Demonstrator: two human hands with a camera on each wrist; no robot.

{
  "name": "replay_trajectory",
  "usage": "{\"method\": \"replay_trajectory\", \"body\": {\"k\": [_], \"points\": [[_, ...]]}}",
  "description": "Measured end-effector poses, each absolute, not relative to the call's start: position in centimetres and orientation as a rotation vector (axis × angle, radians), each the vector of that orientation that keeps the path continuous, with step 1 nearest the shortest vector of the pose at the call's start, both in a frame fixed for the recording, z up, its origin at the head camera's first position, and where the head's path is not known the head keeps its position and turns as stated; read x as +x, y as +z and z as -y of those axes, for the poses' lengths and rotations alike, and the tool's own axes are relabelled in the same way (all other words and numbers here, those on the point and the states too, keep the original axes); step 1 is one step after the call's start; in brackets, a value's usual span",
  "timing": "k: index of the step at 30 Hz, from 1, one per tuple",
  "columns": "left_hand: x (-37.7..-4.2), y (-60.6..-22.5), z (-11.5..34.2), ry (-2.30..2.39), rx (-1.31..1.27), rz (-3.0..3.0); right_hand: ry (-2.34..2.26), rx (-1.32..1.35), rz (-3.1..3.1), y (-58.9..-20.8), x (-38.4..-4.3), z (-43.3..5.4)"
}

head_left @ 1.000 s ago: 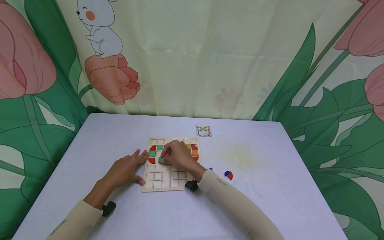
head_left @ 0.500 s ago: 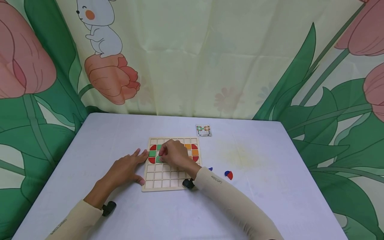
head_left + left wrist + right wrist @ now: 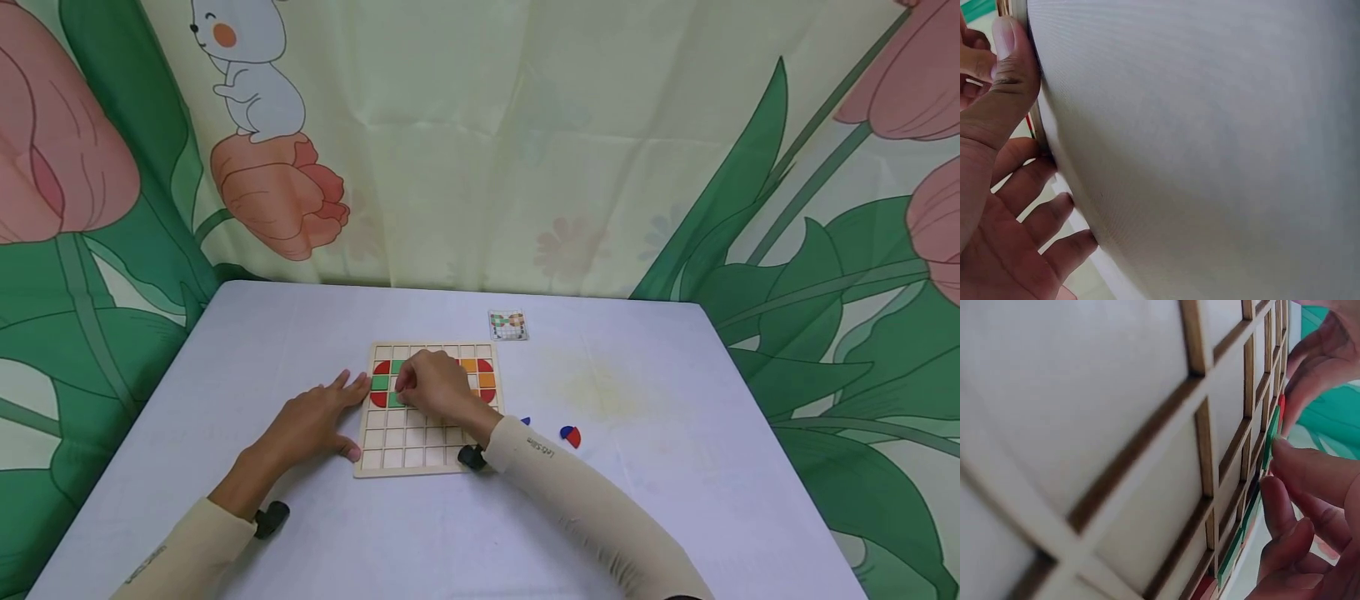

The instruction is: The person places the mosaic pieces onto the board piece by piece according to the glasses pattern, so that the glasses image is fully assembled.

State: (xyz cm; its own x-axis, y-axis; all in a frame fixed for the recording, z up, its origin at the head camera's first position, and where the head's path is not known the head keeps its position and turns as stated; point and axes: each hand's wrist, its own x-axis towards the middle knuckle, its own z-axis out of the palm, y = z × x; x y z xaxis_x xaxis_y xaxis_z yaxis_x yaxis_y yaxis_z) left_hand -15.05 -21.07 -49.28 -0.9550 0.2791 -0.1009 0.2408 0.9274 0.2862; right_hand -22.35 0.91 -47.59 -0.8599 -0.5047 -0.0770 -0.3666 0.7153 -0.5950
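Observation:
A wooden grid board (image 3: 367, 467) lies on the table with red quarter-round, green square and orange square tiles in its cells. My right hand (image 3: 442, 387) is over the board's left half, thumb and fingertips pinching a green square tile (image 3: 397, 400) at its cell. In the right wrist view that green tile (image 3: 1271, 434) meets the thumb tip, and the other fingers are curled. My left hand (image 3: 311, 425) rests spread on the table, fingertips and thumb at the board's left edge. The left wrist view shows its thumb (image 3: 1013, 75) against the board's side. Cells under my right hand are hidden.
A small pattern card (image 3: 508, 325) lies behind the board's far right corner. Right of the board are a blue and red pair of pieces (image 3: 571, 436) and a blue piece (image 3: 526, 421) partly hidden by the sleeve. A printed curtain (image 3: 480, 167) hangs behind the table.
My right hand has shifted slightly left, bringing the green tile over to the cell beside the lower red tile. The left hand stays in place.

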Motion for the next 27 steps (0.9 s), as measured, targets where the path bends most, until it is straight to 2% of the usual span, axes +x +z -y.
{"method": "replay_trajectory", "body": {"k": [11,27], "points": [[-15.0,-49.1,20.9,0.416,0.381,-2.932,-0.965,-0.711,-2.729,-46.1,-21.4,-2.6],[-15.1,-49.4,20.9,0.403,0.370,-2.945,-1.135,-0.615,-2.747,-44.3,-19.5,-8.2]]}}
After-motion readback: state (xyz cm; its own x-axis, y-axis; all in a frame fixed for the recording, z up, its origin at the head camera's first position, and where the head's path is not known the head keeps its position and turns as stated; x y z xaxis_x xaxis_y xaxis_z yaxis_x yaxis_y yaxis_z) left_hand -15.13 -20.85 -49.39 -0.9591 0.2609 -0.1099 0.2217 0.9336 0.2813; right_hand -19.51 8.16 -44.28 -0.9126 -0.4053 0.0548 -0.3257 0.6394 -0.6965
